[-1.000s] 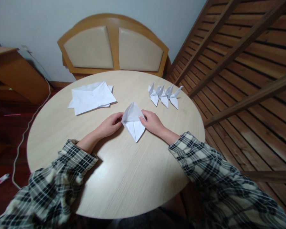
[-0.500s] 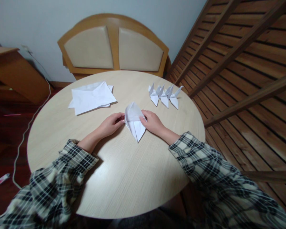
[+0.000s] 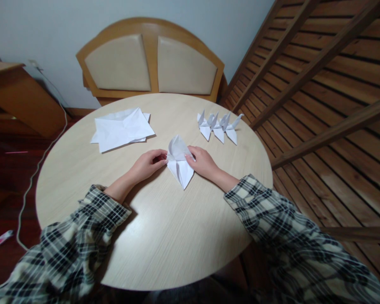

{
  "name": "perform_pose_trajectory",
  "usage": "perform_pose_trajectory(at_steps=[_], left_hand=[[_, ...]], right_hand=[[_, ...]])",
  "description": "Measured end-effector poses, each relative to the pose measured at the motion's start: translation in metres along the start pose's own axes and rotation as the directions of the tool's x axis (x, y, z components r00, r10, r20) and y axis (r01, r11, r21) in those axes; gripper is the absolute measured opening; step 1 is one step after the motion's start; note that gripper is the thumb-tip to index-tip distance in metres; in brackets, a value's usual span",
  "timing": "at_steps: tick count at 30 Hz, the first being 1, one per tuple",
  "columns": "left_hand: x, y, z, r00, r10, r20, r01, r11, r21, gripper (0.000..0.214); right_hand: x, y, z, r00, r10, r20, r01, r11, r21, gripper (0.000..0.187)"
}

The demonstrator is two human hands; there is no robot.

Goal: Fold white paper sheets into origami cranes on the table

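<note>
Between my two hands is a folded sheet of white paper [image 3: 181, 169], diamond-shaped, with its upper flap raised and curved and its lower point toward me. My left hand [image 3: 150, 164] pinches the paper's left edge between thumb and fingertips. On the other side, my right hand [image 3: 202, 161] grips the right edge, thumb on top and fingers behind, partly hidden. Beyond my right hand three folded paper cranes [image 3: 220, 128] stand in a row.
White paper sheets [image 3: 122, 131] lie stacked at the back left of the round table [image 3: 164, 245]. A padded headboard [image 3: 153, 63] leans behind it. Wooden slats [image 3: 319, 84] rise along the right. A white cable [image 3: 34, 173] runs over the floor at left.
The left side of the folded paper has been pressed inward, and its raised flap looks narrower. My left hand has shifted slightly right; my right hand stays put.
</note>
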State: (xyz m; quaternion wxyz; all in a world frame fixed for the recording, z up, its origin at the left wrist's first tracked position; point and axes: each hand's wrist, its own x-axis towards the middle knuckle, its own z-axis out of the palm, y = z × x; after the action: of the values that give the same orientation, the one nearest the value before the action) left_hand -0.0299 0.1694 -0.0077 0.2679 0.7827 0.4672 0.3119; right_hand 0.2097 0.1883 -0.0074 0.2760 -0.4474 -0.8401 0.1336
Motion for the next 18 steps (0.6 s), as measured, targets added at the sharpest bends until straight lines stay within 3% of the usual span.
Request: perform_pose_trajectory(at_steps=[18], left_hand=[[0.0048,0.0106,0.0031,0.999,-0.040,0.009,0.040,0.999,0.032,0.018]], right_hand=[[-0.0002,-0.0012,-0.0004,1.000,-0.023,0.003,0.023,1.000,0.021,0.013]])
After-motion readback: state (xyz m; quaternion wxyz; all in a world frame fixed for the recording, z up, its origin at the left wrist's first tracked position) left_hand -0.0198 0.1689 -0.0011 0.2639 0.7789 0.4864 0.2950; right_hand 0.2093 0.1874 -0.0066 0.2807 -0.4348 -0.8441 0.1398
